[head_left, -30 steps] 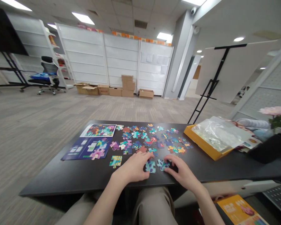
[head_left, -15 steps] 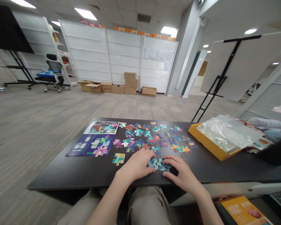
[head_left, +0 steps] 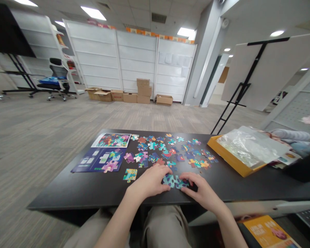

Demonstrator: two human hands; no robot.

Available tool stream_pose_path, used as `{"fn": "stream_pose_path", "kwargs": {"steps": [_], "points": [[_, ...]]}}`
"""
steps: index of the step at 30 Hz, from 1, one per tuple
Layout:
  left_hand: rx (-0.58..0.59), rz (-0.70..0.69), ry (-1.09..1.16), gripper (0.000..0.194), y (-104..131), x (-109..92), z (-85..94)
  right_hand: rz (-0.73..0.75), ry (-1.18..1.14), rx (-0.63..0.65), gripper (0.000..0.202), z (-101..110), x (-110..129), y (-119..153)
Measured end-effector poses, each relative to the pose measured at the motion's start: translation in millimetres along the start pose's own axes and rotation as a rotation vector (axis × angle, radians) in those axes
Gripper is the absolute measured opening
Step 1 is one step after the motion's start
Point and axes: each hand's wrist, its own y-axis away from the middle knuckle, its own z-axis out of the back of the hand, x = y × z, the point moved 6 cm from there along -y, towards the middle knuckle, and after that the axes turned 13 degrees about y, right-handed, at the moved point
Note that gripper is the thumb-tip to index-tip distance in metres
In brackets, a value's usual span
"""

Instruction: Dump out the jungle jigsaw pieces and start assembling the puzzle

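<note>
Two teal-and-purple puzzle pieces lie side by side near the front edge of the black table [head_left: 93, 193]. My left hand [head_left: 153, 179] has its thumb and fingers on the left piece [head_left: 168, 180]. With thumb and fingertips, my right hand [head_left: 200, 189] grips the right piece [head_left: 180, 182]. The two pieces are very close; whether they interlock is too small to tell. Beyond my hands many loose pieces are spread out, among them a red one [head_left: 167, 155]. A teal-and-yellow piece [head_left: 130, 175] lies left of my left hand.
At the left are a printed picture sheet [head_left: 98, 140] and a dark blue sheet [head_left: 89, 160] with pink pieces on it. A yellow box [head_left: 229, 162] holding clear plastic bags stands at the right. An orange box [head_left: 267, 230] sits below the table edge.
My right hand has shifted slightly, and more of the right piece shows between my hands. My left hand has barely moved.
</note>
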Motion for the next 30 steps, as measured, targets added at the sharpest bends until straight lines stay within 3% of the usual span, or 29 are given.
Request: {"fn": "stream_pose_path", "kwargs": {"steps": [11, 30], "points": [[-0.004, -0.034, 0.003, 0.033, -0.4, -1.0, -3.1, 0.072, -0.013, 0.037, 0.014, -1.1, 12.5, -3.3], [-0.004, -0.091, -0.111, 0.023, 2.9, -6.9, -9.8, 0.115, 0.066, -0.031, 0.021, 4.4, 18.9, -0.2]]}}
